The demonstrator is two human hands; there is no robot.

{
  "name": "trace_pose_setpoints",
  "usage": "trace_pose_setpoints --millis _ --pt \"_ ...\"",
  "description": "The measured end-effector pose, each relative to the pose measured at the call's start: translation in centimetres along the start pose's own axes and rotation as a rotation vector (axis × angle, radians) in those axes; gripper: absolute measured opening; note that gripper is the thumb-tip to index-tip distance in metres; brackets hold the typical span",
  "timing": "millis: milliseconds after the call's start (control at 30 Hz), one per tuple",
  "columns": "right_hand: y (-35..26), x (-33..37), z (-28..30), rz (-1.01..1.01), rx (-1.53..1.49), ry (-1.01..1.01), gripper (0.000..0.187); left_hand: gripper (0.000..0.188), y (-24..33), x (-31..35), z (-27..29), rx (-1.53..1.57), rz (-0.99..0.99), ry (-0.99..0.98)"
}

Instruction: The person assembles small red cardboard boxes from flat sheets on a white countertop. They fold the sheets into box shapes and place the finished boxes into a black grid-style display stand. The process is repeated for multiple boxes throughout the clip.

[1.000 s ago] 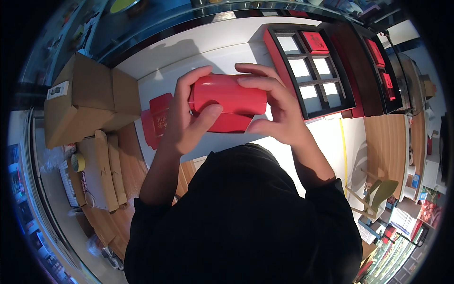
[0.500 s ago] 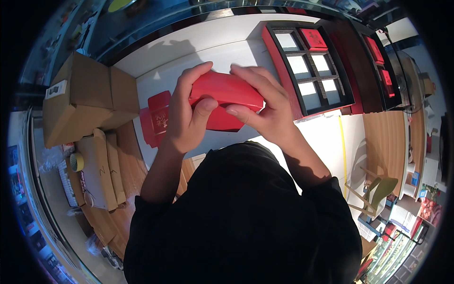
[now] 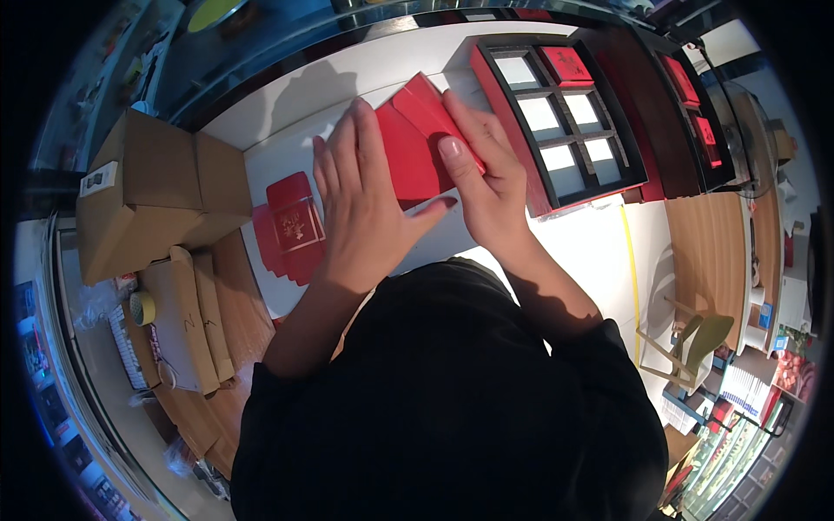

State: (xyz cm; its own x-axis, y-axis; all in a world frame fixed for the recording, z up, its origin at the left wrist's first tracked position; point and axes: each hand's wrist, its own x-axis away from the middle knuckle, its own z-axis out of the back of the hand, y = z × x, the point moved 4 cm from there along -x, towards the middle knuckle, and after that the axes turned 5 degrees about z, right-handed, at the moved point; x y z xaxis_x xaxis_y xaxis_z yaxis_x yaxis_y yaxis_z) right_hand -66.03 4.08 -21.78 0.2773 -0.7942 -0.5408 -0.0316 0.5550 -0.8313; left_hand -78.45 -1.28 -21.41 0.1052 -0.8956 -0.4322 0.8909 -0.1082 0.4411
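A small red paper box [image 3: 410, 139] is tilted above the white tabletop, with a folded flap edge across its face. My right hand [image 3: 495, 178] grips it from the right, thumb on the face and fingers along the far right side. Against its left side lies my left hand [image 3: 369, 191], fingers stretched out and thumb spread away below the box. Left of that hand, flat red carton blanks [image 3: 291, 226] with gold print lie overlapped on the table. To the right stands a red and black gift box [image 3: 532, 169] with divided compartments; a small red box [image 3: 568, 65] sits in its far right one.
A second black tray [image 3: 708, 187] with red boxes is farther right. Brown cardboard boxes [image 3: 156, 182] stand at the left, above flattened cardboard [image 3: 178, 321] and a tape roll [image 3: 142, 307]. A chair [image 3: 695, 343] is at the lower right.
The red box has turned from lying crosswise to tilting up and to the right. My left hand has gone from gripping its end to lying flat along its side; my right hand keeps hold.
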Motion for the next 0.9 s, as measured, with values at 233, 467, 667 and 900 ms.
trace_pose_setpoints --millis 233,467,667,900 --pt "-1.1 -1.4 1.5 -0.313 -0.093 -0.251 0.050 0.110 -0.8 -0.2 -0.1 0.013 -0.053 0.026" --pt "-1.4 -2.4 1.2 -0.117 0.003 -0.268 0.050 0.107 -0.7 -0.5 0.7 0.046 -0.100 0.041" --pt "-1.5 -2.4 0.5 -0.043 0.100 -0.327 0.047 0.107 -0.9 -0.6 0.8 0.022 -0.097 0.052" --pt "-1.5 -2.2 -0.2 -0.005 0.152 -0.353 0.060 0.107 -0.9 -0.7 0.7 -0.008 -0.104 0.058"
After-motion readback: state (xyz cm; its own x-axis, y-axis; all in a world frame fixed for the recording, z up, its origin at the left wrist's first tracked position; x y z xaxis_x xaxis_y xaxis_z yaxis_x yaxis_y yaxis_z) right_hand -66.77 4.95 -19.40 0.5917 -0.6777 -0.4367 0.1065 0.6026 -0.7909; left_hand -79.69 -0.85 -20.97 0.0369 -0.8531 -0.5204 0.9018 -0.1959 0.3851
